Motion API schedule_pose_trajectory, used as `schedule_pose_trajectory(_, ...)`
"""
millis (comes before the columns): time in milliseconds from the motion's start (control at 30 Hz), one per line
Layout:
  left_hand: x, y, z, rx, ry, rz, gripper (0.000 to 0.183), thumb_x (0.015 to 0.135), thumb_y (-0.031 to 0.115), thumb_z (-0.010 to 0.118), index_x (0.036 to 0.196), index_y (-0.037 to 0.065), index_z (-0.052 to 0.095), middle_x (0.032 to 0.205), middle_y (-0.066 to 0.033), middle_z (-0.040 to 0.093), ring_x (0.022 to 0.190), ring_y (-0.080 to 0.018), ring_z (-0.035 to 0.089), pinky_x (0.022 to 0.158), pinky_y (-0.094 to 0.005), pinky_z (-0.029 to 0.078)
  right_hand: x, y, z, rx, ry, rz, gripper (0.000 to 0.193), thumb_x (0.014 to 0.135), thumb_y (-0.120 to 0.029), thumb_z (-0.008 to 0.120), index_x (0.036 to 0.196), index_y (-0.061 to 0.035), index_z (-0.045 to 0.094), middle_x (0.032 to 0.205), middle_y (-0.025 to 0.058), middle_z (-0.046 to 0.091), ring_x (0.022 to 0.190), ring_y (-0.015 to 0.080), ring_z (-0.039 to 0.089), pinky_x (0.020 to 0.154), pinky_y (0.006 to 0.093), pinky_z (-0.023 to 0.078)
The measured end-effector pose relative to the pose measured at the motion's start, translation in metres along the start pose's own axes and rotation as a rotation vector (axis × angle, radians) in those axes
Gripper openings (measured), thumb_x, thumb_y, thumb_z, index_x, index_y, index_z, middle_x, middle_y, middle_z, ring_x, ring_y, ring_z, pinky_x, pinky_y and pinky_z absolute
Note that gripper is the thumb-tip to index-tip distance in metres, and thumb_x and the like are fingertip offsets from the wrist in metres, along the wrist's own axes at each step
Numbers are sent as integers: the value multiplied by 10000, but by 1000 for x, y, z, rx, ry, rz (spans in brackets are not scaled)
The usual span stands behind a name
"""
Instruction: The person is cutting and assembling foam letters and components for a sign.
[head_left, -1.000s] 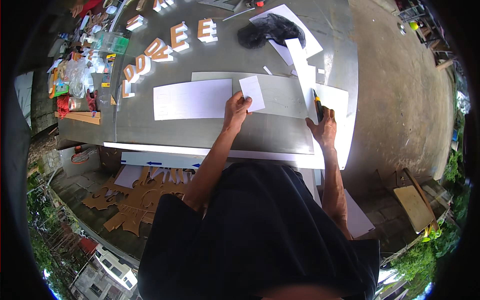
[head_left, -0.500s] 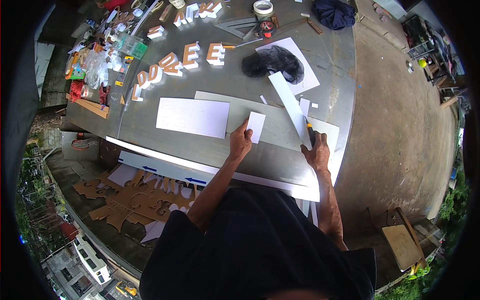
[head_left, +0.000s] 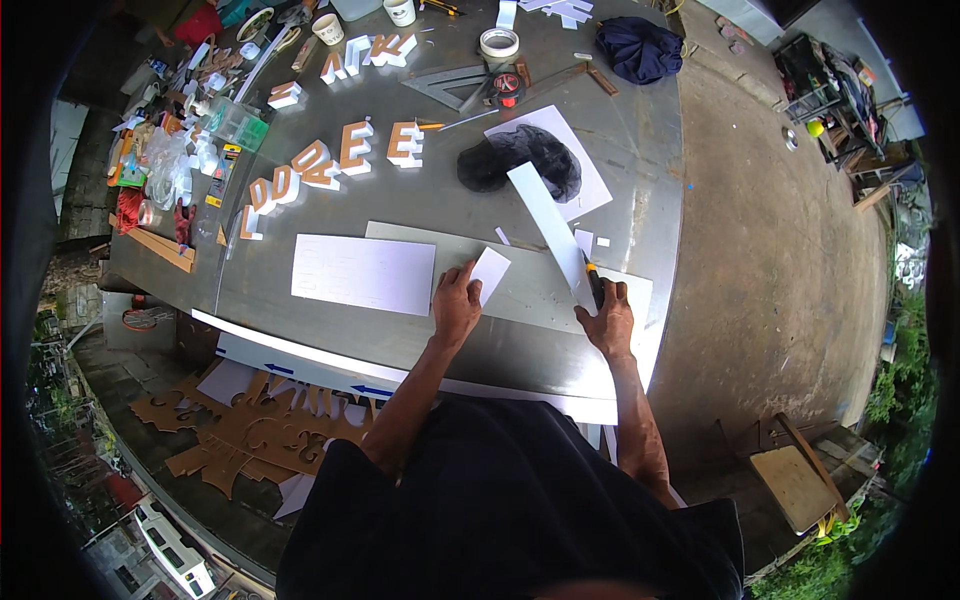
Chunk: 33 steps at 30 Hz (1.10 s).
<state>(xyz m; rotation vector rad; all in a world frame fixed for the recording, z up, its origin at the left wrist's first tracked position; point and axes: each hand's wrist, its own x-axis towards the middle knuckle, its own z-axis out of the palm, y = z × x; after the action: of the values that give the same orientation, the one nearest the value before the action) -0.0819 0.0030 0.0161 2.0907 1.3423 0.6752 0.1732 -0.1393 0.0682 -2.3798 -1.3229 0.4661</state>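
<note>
My left hand (head_left: 458,306) pinches a small white rectangular piece (head_left: 490,272), tilted above a long pale sheet (head_left: 530,292) on the metal table. My right hand (head_left: 609,318) is closed around a yellow and black utility knife (head_left: 595,285) that points away from me. The near end of a long white strip (head_left: 546,222) meets the fingers of that same hand; the strip seems to be held along with the knife. A white sheet with faint outlines (head_left: 363,272) lies left of my left hand. Small white offcuts (head_left: 603,242) lie beyond the knife.
Block letters with brown faces and white sides (head_left: 356,148) stand at the far left. Black netting (head_left: 520,160) rests on a white sheet. A tape measure (head_left: 508,90), tape roll (head_left: 499,43) and set square (head_left: 450,85) lie farther back. Clutter fills the left end.
The small white piece has turned from nearly upright to a clockwise tilt in my left hand. My right hand still holds the knife. The whole view has shifted slightly.
</note>
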Motion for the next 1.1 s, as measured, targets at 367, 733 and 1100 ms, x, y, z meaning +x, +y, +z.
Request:
schedule_pose_trajectory(367,-3,-7,4,71,-9,189,706,776,268,786,1394,47,527,1250,-129,524,1094,-334,507,888,-478,413,73,19,-27,-127,128,211,650,680,-248,858,1211,-33,552,1122,180,576,984,404,653,848,503,541)
schedule_pose_trajectory(733,-7,-19,1,90,2,219,687,851,363,724,1439,94,492,1284,-122,499,1111,-320,498,948,-460,417,135,-6,-47,-187,175,200,628,674,-253,867,1189,-6,607,1080,209,639,992,404,651,873,496,526)
schedule_pose_trajectory(1100,-10,-20,1,85,-40,206,685,866,359,698,1442,62,474,1295,-123,484,1137,-323,471,961,-477,403,159,-15,-52,-221,168,208,672,674,-304,840,1220,5,601,1114,232,641,1039,426,642,899,507,518)
